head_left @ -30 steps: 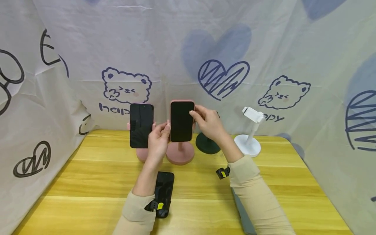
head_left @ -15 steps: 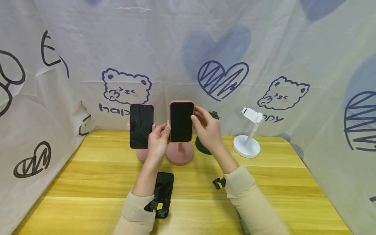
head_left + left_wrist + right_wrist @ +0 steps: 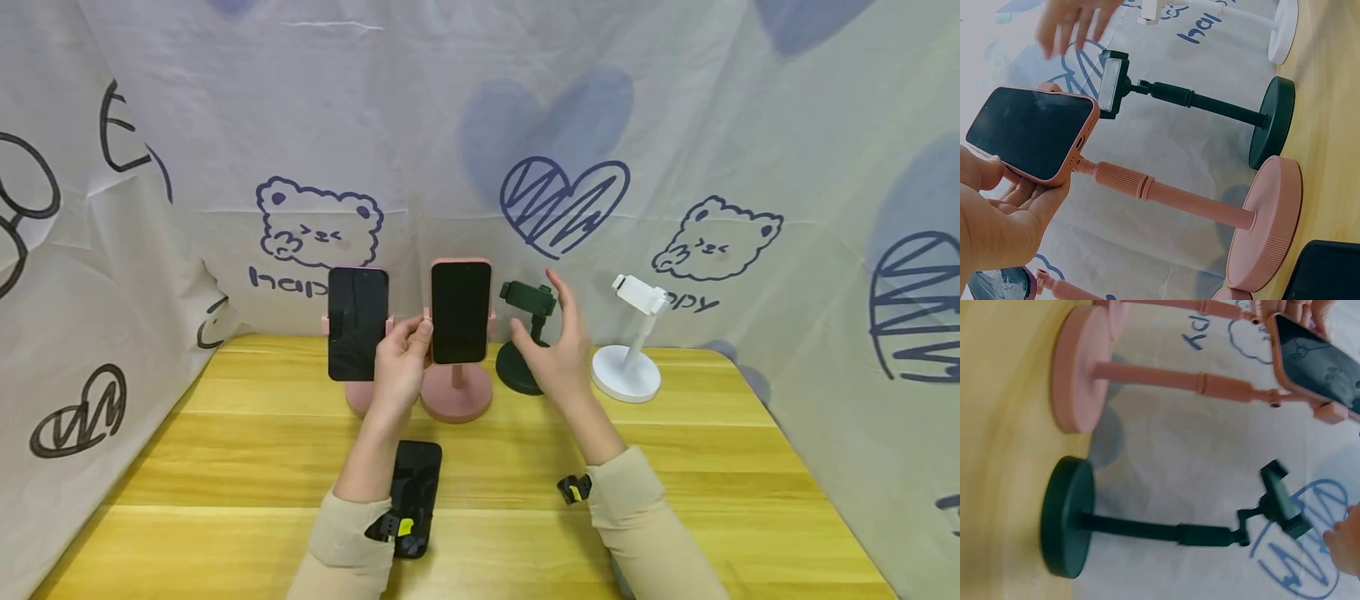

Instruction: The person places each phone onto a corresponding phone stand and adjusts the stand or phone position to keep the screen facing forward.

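Near the desk's (image 3: 247,450) far edge, the left hand (image 3: 400,364) pinches the pink-cased phone (image 3: 461,312) on a pink stand (image 3: 457,398), while the right hand (image 3: 558,354), fingers apart, partly hides a green stand (image 3: 528,298).

Makeshift booth: printed cloth walls (image 3: 435,125), wooden table (image 3: 510,492).

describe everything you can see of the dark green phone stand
The dark green stand, plastic by its look, stands upright on the wooden table between a pink stand and a white stand. It has a round base, a slim post with a thicker sleeve, and a tilted, jointed clamp with a pale strip on its face. The clamp holds no phone. The right hand is close beside it, seemingly without touching it.
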Demonstrator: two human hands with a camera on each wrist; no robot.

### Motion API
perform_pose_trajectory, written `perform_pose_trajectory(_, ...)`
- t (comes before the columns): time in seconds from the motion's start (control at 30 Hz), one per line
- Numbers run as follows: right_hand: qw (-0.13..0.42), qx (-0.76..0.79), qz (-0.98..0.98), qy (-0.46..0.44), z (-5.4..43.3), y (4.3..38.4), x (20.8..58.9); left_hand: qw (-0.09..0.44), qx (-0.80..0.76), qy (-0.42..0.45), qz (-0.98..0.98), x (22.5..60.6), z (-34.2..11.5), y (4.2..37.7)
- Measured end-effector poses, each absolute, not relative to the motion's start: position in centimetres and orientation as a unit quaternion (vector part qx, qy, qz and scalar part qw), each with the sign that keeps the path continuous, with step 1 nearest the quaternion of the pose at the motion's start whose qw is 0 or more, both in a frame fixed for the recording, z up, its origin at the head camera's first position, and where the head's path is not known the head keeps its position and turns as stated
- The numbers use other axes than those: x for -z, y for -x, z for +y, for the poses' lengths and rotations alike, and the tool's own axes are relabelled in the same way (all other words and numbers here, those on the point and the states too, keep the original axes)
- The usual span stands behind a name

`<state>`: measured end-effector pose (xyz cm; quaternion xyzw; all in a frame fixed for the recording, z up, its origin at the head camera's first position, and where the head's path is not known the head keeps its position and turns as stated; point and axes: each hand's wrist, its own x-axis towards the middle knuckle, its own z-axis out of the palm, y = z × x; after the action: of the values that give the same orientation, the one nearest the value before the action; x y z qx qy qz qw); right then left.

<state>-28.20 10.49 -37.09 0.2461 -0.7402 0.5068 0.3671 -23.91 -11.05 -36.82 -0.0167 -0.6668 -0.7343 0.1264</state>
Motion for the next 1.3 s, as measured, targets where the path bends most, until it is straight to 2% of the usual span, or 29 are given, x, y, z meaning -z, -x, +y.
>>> perform_pose_trajectory(0.17, 0.335, -0.496, -0.778, -0.192, 11.3, 29.2, 38.5, 0.126, 0.734, 0.017, -0.667, 37.1, -11.1, 24.0)
perform_pose_trajectory(0.5, 0.202, -0.504, -0.834, -0.1, 12.3, 31.9, 39.6, 0.128, 0.732, 0.024, -0.668, 37.2, -11.2, 23.9)
perform_pose_trajectory(0.63, 0.168, -0.487, -0.854, -0.076, 12.5, 33.6, 39.7, 0.131, 0.728, 0.024, -0.672, 37.2, -11.2, 23.9)
perform_pose_trajectory(0.97, 0.161, -0.459, -0.871, -0.068, 13.1, 36.4, 40.0, 0.131, 0.727, 0.018, -0.674, 37.2, -11.1, 23.9)
perform_pose_trajectory(1.3, 0.174, -0.438, -0.879, -0.069, 13.2, 37.1, 40.2, 0.132, 0.726, 0.019, -0.674, 37.0, -11.1, 24.0)
